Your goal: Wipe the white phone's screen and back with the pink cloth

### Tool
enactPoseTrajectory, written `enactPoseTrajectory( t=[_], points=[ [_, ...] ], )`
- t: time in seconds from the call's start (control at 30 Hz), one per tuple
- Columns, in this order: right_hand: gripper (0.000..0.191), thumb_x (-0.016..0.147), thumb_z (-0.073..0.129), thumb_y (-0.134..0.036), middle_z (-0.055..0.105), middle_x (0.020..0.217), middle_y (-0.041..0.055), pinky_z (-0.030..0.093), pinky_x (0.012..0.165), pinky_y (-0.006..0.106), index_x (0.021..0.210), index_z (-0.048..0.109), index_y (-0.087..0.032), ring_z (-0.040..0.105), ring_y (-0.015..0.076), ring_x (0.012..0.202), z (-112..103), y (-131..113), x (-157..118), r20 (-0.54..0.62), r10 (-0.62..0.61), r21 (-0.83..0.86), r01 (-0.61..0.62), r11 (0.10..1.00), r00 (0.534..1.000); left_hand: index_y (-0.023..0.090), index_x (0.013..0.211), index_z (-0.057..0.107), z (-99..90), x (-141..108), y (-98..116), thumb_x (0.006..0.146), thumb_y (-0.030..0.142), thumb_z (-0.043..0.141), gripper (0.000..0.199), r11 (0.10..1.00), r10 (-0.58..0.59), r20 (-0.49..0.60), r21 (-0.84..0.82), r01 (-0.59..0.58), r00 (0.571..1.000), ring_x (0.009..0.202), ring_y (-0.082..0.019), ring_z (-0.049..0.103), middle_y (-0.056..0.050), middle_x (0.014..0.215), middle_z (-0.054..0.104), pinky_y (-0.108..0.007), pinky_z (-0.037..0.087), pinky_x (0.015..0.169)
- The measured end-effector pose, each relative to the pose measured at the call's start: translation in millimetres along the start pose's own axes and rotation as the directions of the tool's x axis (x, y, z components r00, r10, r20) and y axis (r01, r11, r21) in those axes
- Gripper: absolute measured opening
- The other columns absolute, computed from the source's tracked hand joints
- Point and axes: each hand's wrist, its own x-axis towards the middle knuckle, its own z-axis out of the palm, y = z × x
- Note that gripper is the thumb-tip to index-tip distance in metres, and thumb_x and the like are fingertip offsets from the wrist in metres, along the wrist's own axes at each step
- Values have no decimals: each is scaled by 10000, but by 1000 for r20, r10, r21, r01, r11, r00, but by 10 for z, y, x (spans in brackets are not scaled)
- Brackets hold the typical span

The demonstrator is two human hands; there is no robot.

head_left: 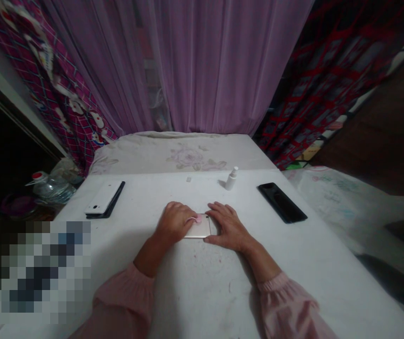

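A pale gold smartphone [199, 230] lies back up on the white cloth in front of me, its camera at the upper right corner. My left hand [175, 220] covers its left part and presses a small pink pad-like thing [198, 219] onto its back; a thin pale loop shows by the thumb. At the right end, my right hand [228, 227] grips the phone between thumb and fingers. Beyond the hands stands a small white spray bottle [230, 180], upright and capped.
To the left, a white phone [103, 197] rests on a dark one [115, 207]. A black phone [282, 202] lies to the right. Farther back is a tiny greyish square [188, 179]. Purple curtains [209, 66] hang behind the table; a plastic bottle [52, 187] stands off its left edge.
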Motion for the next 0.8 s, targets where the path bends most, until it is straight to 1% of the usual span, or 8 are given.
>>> enactPoseTrajectory(
  t=[0.1,0.2,0.27,0.4,0.5,0.57,0.67,0.8],
  points=[
    [791,651,772,-580,414,1495,172,165,1147,584,1298,551,-182,292,355,1418,-7,-8,1,13,6,-8,-6,1000,1000,256,1005,722,55,62,24,911,247,536,209,990,-121,-67,69,126,990,946,-233,605,-26,987,734,-418,357,905],
    [804,657,766,-588,408,1499,172,159,1149,588,1311,541,-177,289,354,1420,3,3,1,15,4,-9,-4,1000,1000,252,1004,721,116,107,119,925,231,528,210,986,-148,-78,64,153,986,948,-230,603,-30,986,734,-412,367,899],
    [814,659,758,-604,408,1499,170,162,1147,593,1318,535,-184,291,356,1419,18,19,-1,7,-3,-5,3,1000,1000,248,988,719,137,118,181,926,215,536,196,993,-112,-63,38,115,992,951,-224,600,-25,986,734,-407,368,906],
    [798,667,740,-632,423,1489,164,174,1142,592,1308,544,-200,297,354,1416,46,45,-6,-19,-18,1,18,1000,1000,255,962,714,149,85,236,902,185,573,168,999,13,-43,-46,-15,999,951,-205,595,-6,983,734,-381,378,900],
    [782,668,745,-621,428,1486,162,176,1142,587,1299,551,-201,299,351,1416,46,41,-8,-22,-18,2,18,1000,1000,254,933,713,150,14,202,888,188,587,150,993,84,-53,-79,-89,995,950,-194,597,0,979,733,-371,377,907],
    [781,661,753,-611,425,1488,163,179,1139,589,1296,554,-202,301,353,1415,36,30,-7,-19,-12,5,12,1000,1000,255,917,717,139,-44,138,888,204,581,148,993,93,-70,-69,-98,993,935,-193,602,-1,954,735,-374,375,903],
    [769,660,756,-598,423,1490,163,181,1136,595,1292,556,-207,303,355,1414,17,15,-4,-11,-8,12,8,1000,1000,259,931,726,87,-119,-7,894,220,559,175,999,42,-88,-24,-44,995,917,-201,612,-6,940,740,-382,375,889],
    [769,662,751,-603,423,1489,164,179,1135,599,1292,554,-209,309,359,1410,7,14,-1,-8,-12,17,12,1000,1000,264,978,732,2,-143,-159,910,236,528,216,985,-144,-139,75,156,980,924,-224,616,-19,959,742,-402,372,871]
  ],
)
